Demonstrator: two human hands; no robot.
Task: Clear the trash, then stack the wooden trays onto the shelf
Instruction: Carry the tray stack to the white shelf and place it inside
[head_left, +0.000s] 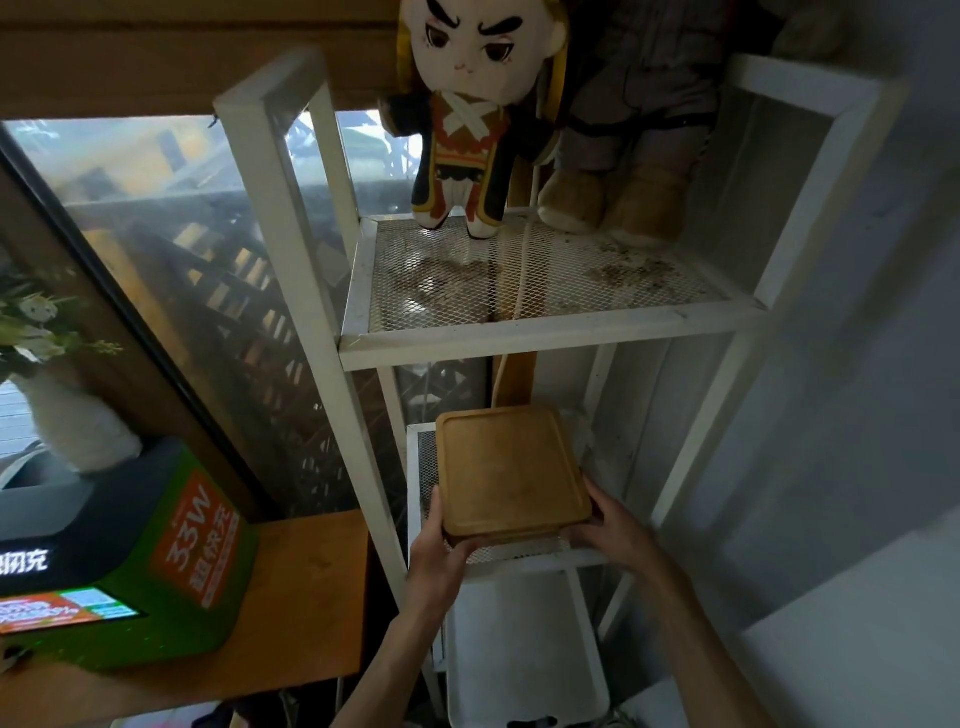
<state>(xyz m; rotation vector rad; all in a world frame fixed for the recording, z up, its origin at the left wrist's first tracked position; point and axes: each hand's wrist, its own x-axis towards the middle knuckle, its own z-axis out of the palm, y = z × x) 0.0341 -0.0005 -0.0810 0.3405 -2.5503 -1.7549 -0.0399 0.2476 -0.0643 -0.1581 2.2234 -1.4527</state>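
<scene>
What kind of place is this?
Probably a cafe or small shop corner: a green power-bank rental kiosk on a wooden counter, plush dolls on a white mesh shelf, wooden trays.

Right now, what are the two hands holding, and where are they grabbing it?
The wooden trays, a small stack, gripped at the near corners: left hand on the left corner, right hand on the right, over the lower mesh shelf.
</scene>
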